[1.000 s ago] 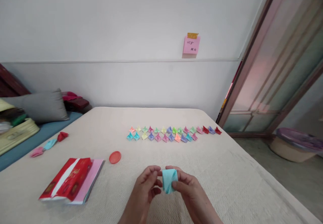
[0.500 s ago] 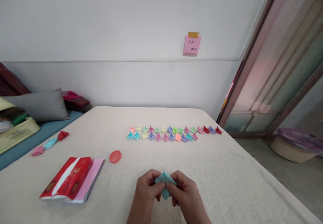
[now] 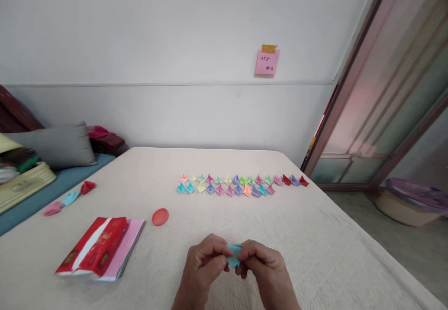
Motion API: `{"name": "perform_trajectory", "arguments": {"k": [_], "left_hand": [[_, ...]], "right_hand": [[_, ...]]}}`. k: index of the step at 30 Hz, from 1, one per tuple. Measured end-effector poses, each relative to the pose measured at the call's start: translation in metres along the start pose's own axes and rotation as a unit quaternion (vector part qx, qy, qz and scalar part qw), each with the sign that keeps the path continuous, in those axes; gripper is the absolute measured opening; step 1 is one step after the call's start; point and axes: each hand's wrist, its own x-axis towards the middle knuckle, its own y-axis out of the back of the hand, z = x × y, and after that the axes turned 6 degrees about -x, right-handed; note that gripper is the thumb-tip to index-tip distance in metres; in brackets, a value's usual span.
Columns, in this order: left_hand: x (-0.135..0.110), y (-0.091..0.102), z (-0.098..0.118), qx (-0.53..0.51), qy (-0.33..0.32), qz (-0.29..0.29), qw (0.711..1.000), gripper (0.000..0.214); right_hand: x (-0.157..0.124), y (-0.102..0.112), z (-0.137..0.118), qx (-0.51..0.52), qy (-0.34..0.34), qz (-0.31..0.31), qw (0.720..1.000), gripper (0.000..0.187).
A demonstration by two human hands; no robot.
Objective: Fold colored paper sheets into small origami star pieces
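Both hands meet low in the middle of the view over the cream bedspread [image 3: 315, 235]. My left hand [image 3: 203, 265] and my right hand [image 3: 264, 265] pinch a small folded piece of light blue paper [image 3: 234, 255] between their fingertips. Most of the paper is hidden by the fingers; only a small crumpled part shows. Farther back lie two rows of several small folded paper shapes [image 3: 241, 185] in many colours.
A red packet on pink paper sheets [image 3: 100, 247] lies at the left, with a round red lid [image 3: 160, 217] behind it. Three folded papers [image 3: 68, 197] sit at the left edge. A grey pillow [image 3: 56, 147] and a sliding door [image 3: 385, 91] flank the bed.
The blue paper was held up and broad between the fingers; it is now folded much smaller and lower, with both hands closed tighter around it.
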Motion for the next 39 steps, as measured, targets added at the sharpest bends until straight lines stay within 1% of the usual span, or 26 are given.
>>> {"name": "perform_trajectory", "arguments": {"k": [2, 4, 6, 9, 12, 14, 17, 21, 23, 26, 28, 31, 33, 35, 37, 39], "left_hand": [[0.001, -0.001, -0.002, -0.007, 0.004, 0.023, 1.0, 0.006], [0.002, -0.001, -0.005, -0.028, 0.023, 0.064, 0.997, 0.018], [0.004, -0.001, -0.006, -0.045, 0.048, 0.081, 0.995, 0.027], [0.005, -0.001, -0.004, -0.047, 0.081, 0.058, 0.994, 0.017], [0.005, -0.001, 0.0, -0.038, 0.097, 0.052, 0.993, 0.012], [0.005, -0.002, 0.001, -0.033, 0.099, 0.061, 0.993, 0.013], [0.005, -0.003, 0.004, -0.036, 0.103, 0.061, 0.992, 0.013], [0.006, -0.004, 0.008, -0.037, 0.114, 0.065, 0.991, 0.011], [0.006, -0.003, 0.011, -0.029, 0.126, 0.058, 0.99, 0.009], [0.004, -0.002, 0.015, -0.009, 0.14, 0.041, 0.989, 0.008], [0.003, -0.002, 0.016, 0.007, 0.141, 0.038, 0.989, 0.006], [0.002, -0.001, 0.012, 0.022, 0.133, 0.027, 0.99, 0.003], [0.003, 0.0, 0.007, 0.021, 0.129, 0.021, 0.991, 0.004], [0.003, 0.0, 0.003, 0.016, 0.126, 0.023, 0.992, 0.005], [0.003, 0.0, 0.001, 0.013, 0.12, 0.03, 0.992, 0.007], [0.003, 0.0, 0.0, 0.013, 0.115, 0.034, 0.993, 0.008]], "right_hand": [[0.0, -0.001, 0.001, -0.01, 0.0, -0.003, 1.0, 0.015], [-0.001, -0.004, 0.0, -0.011, -0.001, 0.008, 1.0, 0.013], [-0.002, -0.006, -0.001, 0.003, -0.007, 0.028, 1.0, 0.004], [-0.002, -0.008, -0.003, 0.022, -0.027, 0.029, 0.999, 0.014], [-0.002, -0.007, -0.002, -0.001, -0.037, 0.012, 0.999, 0.01], [-0.002, -0.005, -0.002, -0.042, -0.023, 0.002, 0.999, 0.01], [-0.005, -0.003, -0.004, -0.149, 0.025, -0.009, 0.988, 0.014], [-0.008, 0.001, -0.009, -0.303, 0.103, -0.011, 0.947, 0.018], [-0.009, 0.003, -0.011, -0.346, 0.122, -0.004, 0.93, 0.017], [-0.008, 0.005, -0.015, -0.367, 0.126, -0.005, 0.921, 0.021], [-0.008, 0.006, -0.018, -0.361, 0.11, -0.022, 0.926, 0.023], [-0.007, 0.006, -0.021, -0.32, 0.069, -0.029, 0.944, 0.023], [-0.007, 0.004, -0.022, -0.266, 0.029, -0.01, 0.963, 0.021], [-0.006, 0.002, -0.021, -0.197, -0.027, 0.004, 0.98, 0.019], [-0.004, 0.0, -0.018, -0.135, -0.075, -0.013, 0.988, 0.02], [-0.002, 0.0, -0.015, -0.101, -0.094, -0.033, 0.99, 0.023]]}}
